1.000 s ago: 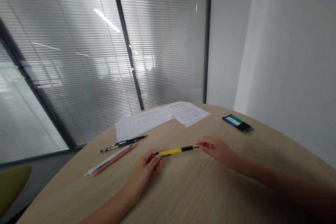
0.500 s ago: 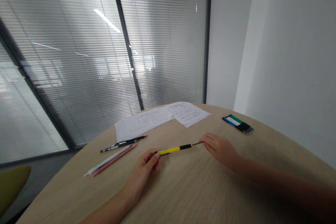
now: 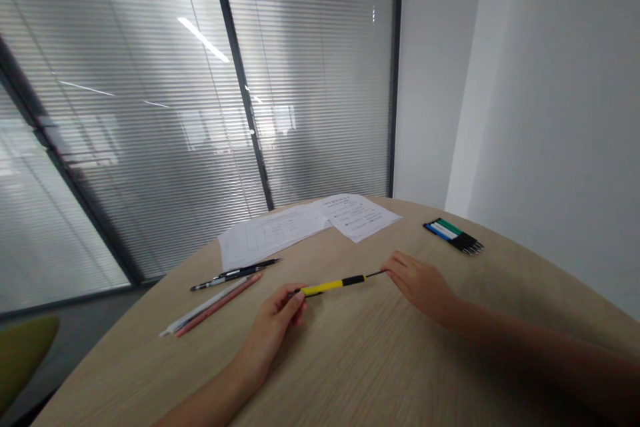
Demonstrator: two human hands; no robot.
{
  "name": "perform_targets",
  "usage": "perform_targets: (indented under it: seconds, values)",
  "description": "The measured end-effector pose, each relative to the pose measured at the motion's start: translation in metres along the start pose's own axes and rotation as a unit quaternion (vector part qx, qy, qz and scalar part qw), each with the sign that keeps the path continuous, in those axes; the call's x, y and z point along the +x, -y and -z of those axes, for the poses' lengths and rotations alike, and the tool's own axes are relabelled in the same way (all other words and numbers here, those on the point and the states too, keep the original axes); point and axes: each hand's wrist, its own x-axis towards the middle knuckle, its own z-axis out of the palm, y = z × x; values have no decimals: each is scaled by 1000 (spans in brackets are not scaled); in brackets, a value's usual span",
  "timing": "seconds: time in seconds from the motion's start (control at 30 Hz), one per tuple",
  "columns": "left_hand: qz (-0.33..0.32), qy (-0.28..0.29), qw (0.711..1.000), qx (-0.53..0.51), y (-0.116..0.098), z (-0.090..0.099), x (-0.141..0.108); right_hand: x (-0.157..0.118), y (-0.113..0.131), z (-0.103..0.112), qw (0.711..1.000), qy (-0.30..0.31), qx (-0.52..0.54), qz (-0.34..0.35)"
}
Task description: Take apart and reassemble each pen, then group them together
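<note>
A yellow ballpoint pen (image 3: 323, 286) with a black grip lies across the space between my hands, its clip end to the left. My left hand (image 3: 280, 310) is closed round that clip end, thumb on top. From the grip's front end a thin dark pen refill (image 3: 374, 273) sticks out. My right hand (image 3: 410, 278) pinches the far tip of this refill; the fingertips hide its end. Both hands are low over the wooden table (image 3: 350, 360).
Left of my hands lie two dark pens (image 3: 235, 273), a white pen (image 3: 210, 303) and a pink pen (image 3: 220, 305). Printed sheets (image 3: 275, 233) are at the back. On the right is a row of blue, white and green pens (image 3: 453, 235). A green chair (image 3: 25, 353) stands left of the table.
</note>
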Motion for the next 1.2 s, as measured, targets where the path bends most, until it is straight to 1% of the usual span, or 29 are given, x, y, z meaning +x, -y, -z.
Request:
perform_targets:
  seconds: [0.3,0.43,0.6,0.73,0.87,1.07,1.13,1.2]
  values:
    - [7,6,1000,6,4,2,4,-2,-2,-1,998,-25,49,20]
    - [9,4,1000,-5,3,2,3,-1,-1,0,998,-24,55,14]
    - [7,-2,1000,6,0,1,1,-1,-1,2,996,-26,80,10]
    - [9,-1,1000,5,-1,0,0,0,-3,0,993,-21,115,-4]
    - [6,-6,1000,-9,1,1,2,2,-5,0,985,-12,173,-25]
    - [9,-20,999,-46,3,2,4,7,-4,6,967,-29,243,-75]
    - [12,-19,998,-57,3,3,4,8,-4,7,963,-37,257,-76]
    - [16,-20,998,-64,4,4,5,7,-3,8,961,-46,264,-61]
